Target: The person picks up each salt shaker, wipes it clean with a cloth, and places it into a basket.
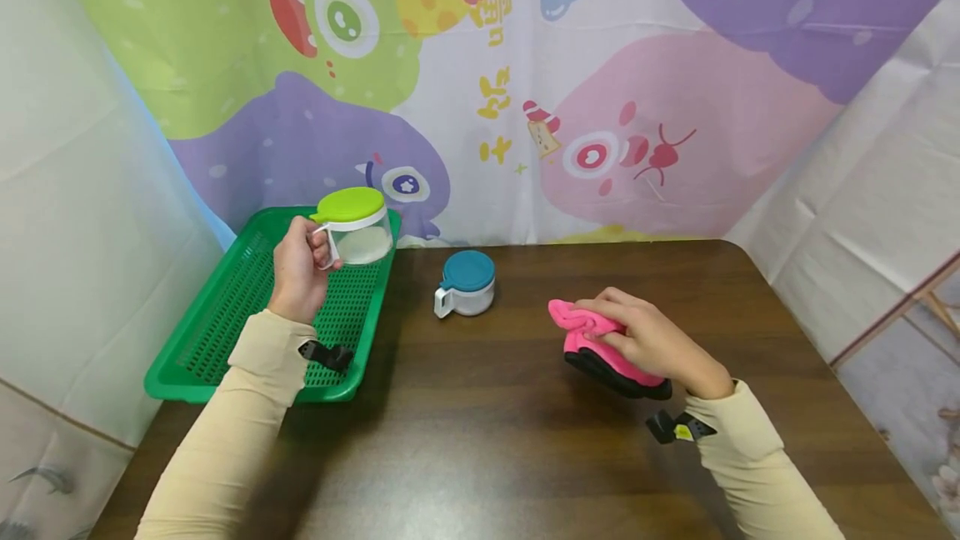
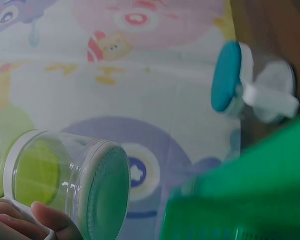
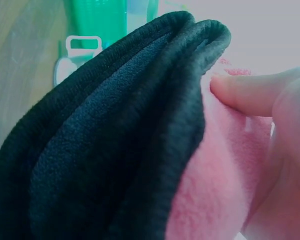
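Observation:
My left hand [image 1: 300,265] grips the white handle of a clear seasoning jar [image 1: 363,242] with a lime-green lid, held up over a green plastic basket [image 1: 365,357]. In the left wrist view the jar [image 2: 72,175] lies sideways in the picture, its round base facing right. My right hand [image 1: 648,336] pinches a folded pink cloth with black edging [image 1: 588,325] above the right part of the table. Up close, the right wrist view shows the thumb pressed on the pink side of the cloth [image 3: 205,195]. A second jar with a blue lid [image 1: 468,282] stands on the table between the hands.
The perforated basket sits at the left of the brown wooden table [image 1: 480,423]. Behind the table hangs a cartoon-printed curtain [image 1: 495,190], and pale cloth panels [image 1: 870,165] flank both sides.

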A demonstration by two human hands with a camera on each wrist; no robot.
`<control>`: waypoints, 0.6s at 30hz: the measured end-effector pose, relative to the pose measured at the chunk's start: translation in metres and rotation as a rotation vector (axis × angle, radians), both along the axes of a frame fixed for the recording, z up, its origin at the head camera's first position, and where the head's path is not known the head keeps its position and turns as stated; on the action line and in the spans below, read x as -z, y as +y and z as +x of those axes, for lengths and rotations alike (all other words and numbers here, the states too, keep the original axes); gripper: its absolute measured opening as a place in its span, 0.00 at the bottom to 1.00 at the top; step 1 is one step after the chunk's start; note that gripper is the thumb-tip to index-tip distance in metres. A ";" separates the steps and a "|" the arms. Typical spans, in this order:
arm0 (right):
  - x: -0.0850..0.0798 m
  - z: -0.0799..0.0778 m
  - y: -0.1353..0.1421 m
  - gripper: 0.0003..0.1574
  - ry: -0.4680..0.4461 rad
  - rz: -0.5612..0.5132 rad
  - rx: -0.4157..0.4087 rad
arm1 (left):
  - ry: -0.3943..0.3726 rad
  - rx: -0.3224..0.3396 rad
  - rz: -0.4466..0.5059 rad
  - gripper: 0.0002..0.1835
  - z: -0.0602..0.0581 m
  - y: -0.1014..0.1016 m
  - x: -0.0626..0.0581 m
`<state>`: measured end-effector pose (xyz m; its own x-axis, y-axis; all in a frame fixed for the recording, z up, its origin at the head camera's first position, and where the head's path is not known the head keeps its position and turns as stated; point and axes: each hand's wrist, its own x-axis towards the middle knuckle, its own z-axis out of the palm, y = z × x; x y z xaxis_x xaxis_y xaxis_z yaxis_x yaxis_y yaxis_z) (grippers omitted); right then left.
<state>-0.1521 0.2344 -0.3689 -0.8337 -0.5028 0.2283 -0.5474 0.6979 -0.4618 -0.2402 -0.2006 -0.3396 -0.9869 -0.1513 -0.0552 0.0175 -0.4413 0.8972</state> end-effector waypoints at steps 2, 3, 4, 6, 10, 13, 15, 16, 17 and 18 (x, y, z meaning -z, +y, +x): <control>0.001 0.000 0.001 0.29 0.000 -0.006 -0.004 | -0.004 -0.016 -0.024 0.15 0.000 -0.004 0.002; 0.001 0.000 0.001 0.30 0.000 -0.008 -0.006 | -0.006 -0.027 -0.034 0.15 -0.001 -0.006 0.002; 0.002 -0.001 0.002 0.29 0.002 -0.010 -0.008 | -0.008 -0.038 -0.049 0.15 -0.001 -0.007 0.003; 0.002 -0.001 0.003 0.30 0.010 -0.012 -0.010 | -0.009 -0.058 -0.062 0.14 -0.002 -0.010 0.003; 0.002 0.000 0.004 0.30 0.021 -0.014 0.004 | -0.007 -0.100 -0.058 0.14 -0.003 -0.018 0.003; 0.002 0.000 0.004 0.30 0.018 -0.016 0.018 | -0.012 -0.128 -0.031 0.14 -0.005 -0.026 0.003; 0.002 0.000 0.004 0.30 0.016 -0.020 0.024 | -0.020 -0.143 -0.015 0.14 -0.007 -0.031 0.004; 0.002 0.000 0.005 0.30 0.015 -0.021 0.027 | -0.024 -0.149 -0.008 0.14 -0.008 -0.034 0.005; 0.003 0.000 0.005 0.30 0.014 -0.022 0.029 | -0.029 -0.157 0.001 0.14 -0.009 -0.036 0.007; 0.003 0.000 0.006 0.30 0.014 -0.023 0.032 | -0.029 -0.165 0.005 0.14 -0.010 -0.038 0.008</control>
<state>-0.1523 0.2402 -0.3719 -0.8459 -0.4706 0.2511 -0.5315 0.7041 -0.4710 -0.2497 -0.2387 -0.3474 -0.9465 -0.3112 -0.0850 0.0640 -0.4393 0.8960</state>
